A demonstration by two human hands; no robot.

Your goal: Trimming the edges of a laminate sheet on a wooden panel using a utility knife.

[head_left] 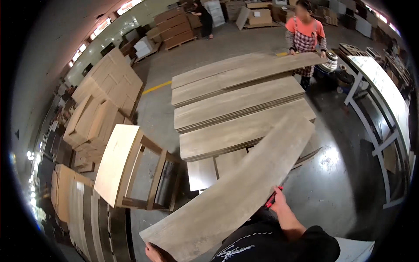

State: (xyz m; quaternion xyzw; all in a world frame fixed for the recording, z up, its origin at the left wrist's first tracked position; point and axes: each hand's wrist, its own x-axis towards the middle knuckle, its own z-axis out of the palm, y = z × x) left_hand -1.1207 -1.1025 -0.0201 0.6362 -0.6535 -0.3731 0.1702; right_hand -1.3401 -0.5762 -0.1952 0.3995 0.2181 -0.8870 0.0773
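Observation:
A long grey-brown wood-grain board (235, 183) lies slantwise in front of me, its far right end over the nearest stack of boards. At its near left corner my left hand (153, 252) grips the edge, with part of the hand cut off by the picture's lower rim. My right hand (281, 203) is closed on a red-and-black hand tool (271, 199), whose exact kind I cannot make out, beside the board's near edge. Beyond lie stacks of similar boards (244, 124) in rows. Across them a co-worker (305, 37) in a checked apron holds the end of another board (270, 70).
To the left stands a wooden table-like frame (118, 166) with a pale top. Brown cartons (109, 83) are piled behind it, and upright panels (83, 218) lean at the lower left. A white-topped metal-legged table (379, 78) stands at the right. Another person (203, 19) is far back.

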